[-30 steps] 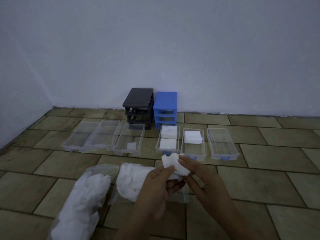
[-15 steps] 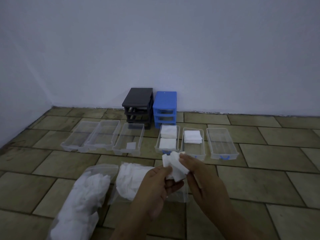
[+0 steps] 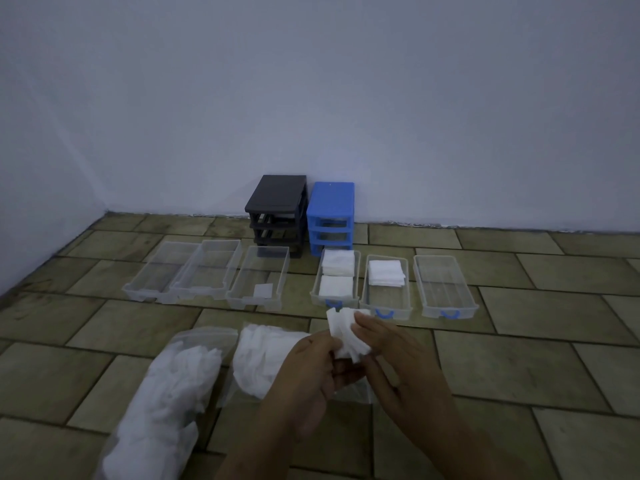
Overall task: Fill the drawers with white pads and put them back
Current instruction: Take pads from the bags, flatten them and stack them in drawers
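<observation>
Pads (image 3: pixel 346 332) are now fanned further apart than a second ago, pinched between left hand (image 3: pixel 311 372) and right hand (image 3: pixel 391 358), fingers curled round them, near the half-filled middle blue-handled drawer (image 3: pixel 385 308). Sorting is judged underway; placement there likely next.

Head-worn view, forward-down over floor (image 3: pixel 519 358)

drawers (image 3: pixel 385 286) before frames (image 3: pixel 330 216), bags (image 3: pixel 166 386) perhaps nearest

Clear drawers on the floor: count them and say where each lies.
6, in one row before the frames. Three left: far-left drawer, second drawer, third drawer. Three right with blue handles: fourth drawer, fifth drawer, sixth drawer.
</observation>
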